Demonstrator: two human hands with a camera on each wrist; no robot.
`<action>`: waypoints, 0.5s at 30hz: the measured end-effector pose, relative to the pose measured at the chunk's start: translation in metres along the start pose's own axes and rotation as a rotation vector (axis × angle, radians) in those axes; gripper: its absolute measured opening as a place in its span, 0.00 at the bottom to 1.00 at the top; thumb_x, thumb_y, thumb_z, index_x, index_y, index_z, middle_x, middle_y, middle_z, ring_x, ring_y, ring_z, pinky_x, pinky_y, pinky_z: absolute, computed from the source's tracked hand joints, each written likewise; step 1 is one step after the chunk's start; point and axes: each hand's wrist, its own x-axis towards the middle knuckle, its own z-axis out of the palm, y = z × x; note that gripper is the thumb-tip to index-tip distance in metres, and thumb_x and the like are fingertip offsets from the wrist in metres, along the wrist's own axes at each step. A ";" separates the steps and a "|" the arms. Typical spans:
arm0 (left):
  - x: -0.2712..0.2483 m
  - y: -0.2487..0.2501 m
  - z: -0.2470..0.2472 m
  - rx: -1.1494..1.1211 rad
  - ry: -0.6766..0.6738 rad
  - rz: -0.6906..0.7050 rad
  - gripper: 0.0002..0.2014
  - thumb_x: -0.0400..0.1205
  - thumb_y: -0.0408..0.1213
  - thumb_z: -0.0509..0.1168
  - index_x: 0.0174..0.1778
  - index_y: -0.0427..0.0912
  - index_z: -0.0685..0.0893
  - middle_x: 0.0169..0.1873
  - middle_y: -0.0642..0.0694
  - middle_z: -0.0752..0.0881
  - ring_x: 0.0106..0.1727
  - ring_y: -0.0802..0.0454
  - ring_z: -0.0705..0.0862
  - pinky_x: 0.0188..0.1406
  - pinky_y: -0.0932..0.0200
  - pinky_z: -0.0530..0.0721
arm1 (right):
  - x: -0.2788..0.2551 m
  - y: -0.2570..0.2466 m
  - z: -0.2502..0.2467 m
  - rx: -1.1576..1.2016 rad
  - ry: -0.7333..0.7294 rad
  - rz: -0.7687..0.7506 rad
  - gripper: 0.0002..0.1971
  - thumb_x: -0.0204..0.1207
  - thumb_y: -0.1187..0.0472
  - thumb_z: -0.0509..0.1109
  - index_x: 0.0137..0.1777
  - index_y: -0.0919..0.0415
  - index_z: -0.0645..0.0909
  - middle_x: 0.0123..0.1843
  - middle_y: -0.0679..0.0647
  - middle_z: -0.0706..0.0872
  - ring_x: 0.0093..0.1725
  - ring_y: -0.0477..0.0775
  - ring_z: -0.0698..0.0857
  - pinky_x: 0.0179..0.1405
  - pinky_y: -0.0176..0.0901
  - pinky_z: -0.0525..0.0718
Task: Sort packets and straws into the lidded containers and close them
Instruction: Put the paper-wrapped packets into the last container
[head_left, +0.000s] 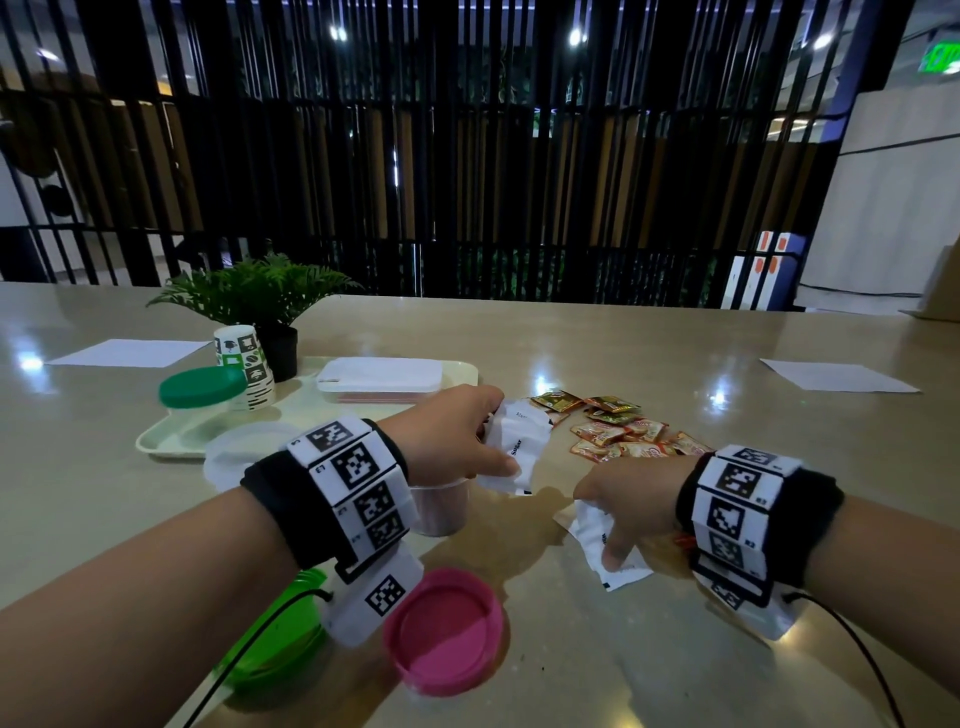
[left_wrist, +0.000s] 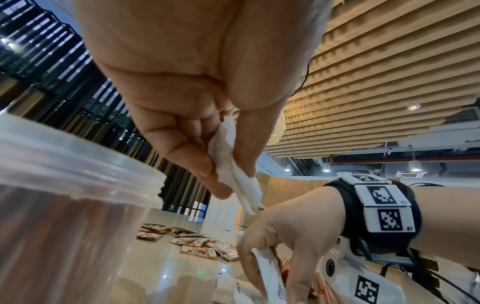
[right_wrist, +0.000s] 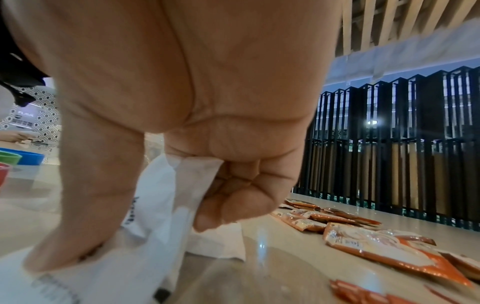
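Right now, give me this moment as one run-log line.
left hand: holds white sugar packets | right hand: grips white packets on table | clear container: open | pink lid: off

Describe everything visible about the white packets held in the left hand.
The white sugar packets are thin, flat paper sachets, creased, with small black print reading "Sugar" and a dark mark at one lower corner. Several are bunched together, pinched between thumb and fingers of the left hand, hanging downward in the air. They sit beside the open rim of the clear container, not yet inside it. How many there are cannot be told.
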 end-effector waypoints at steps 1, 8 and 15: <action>0.000 -0.002 0.000 0.005 0.001 -0.005 0.18 0.75 0.43 0.76 0.54 0.38 0.82 0.49 0.41 0.88 0.50 0.42 0.87 0.55 0.38 0.84 | 0.001 0.000 0.000 0.004 -0.002 -0.001 0.28 0.72 0.51 0.77 0.69 0.59 0.75 0.64 0.53 0.82 0.60 0.54 0.80 0.57 0.45 0.79; -0.005 -0.015 -0.010 -0.040 0.052 -0.020 0.14 0.75 0.40 0.77 0.45 0.35 0.83 0.42 0.35 0.87 0.38 0.47 0.81 0.40 0.53 0.79 | -0.003 0.005 -0.008 0.068 0.016 0.024 0.22 0.73 0.48 0.75 0.64 0.55 0.76 0.57 0.49 0.82 0.49 0.48 0.81 0.44 0.39 0.77; -0.021 -0.045 -0.045 -0.100 0.143 -0.045 0.12 0.77 0.36 0.75 0.53 0.38 0.84 0.45 0.42 0.89 0.47 0.46 0.88 0.52 0.44 0.87 | -0.002 0.008 -0.033 0.340 0.076 -0.003 0.09 0.76 0.54 0.73 0.48 0.56 0.77 0.41 0.49 0.85 0.31 0.45 0.83 0.31 0.36 0.81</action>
